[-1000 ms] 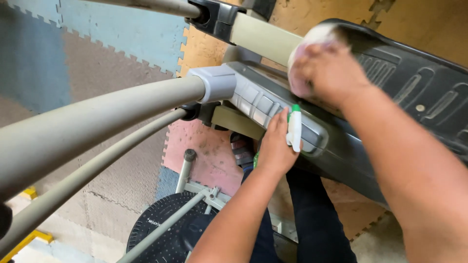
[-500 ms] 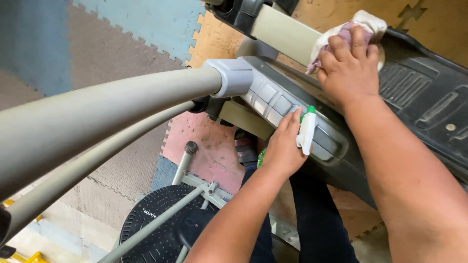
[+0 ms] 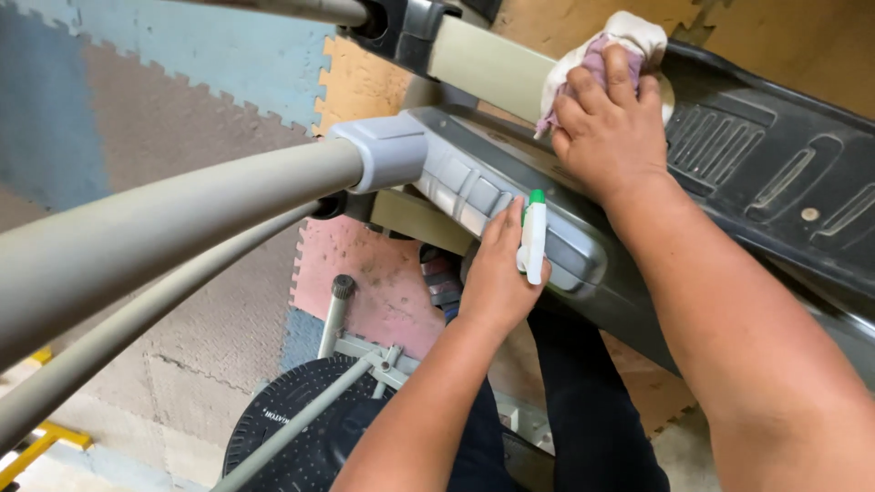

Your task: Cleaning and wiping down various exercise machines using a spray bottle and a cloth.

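My right hand point(image 3: 609, 128) presses a crumpled white and pink cloth point(image 3: 602, 47) onto the upper edge of a dark grey exercise machine footplate point(image 3: 775, 191), beside a beige bar point(image 3: 483, 62). My left hand point(image 3: 499, 273) rests lower on the machine's grey ridged housing point(image 3: 474, 187) and holds a small white spray bottle point(image 3: 533, 239) with a green tip, upright between thumb and fingers.
A thick grey handlebar tube point(image 3: 182, 228) and a thinner one point(image 3: 137, 328) cross the left of the view. Below lie a black round disc point(image 3: 292, 428), metal frame bars point(image 3: 365, 351) and coloured interlocking floor mats point(image 3: 182, 64). A yellow piece point(image 3: 36, 442) shows at bottom left.
My right hand with the cloth has slid up and right along the footplate's edge toward the beige bar. My left hand with the bottle has stayed on the grey housing.
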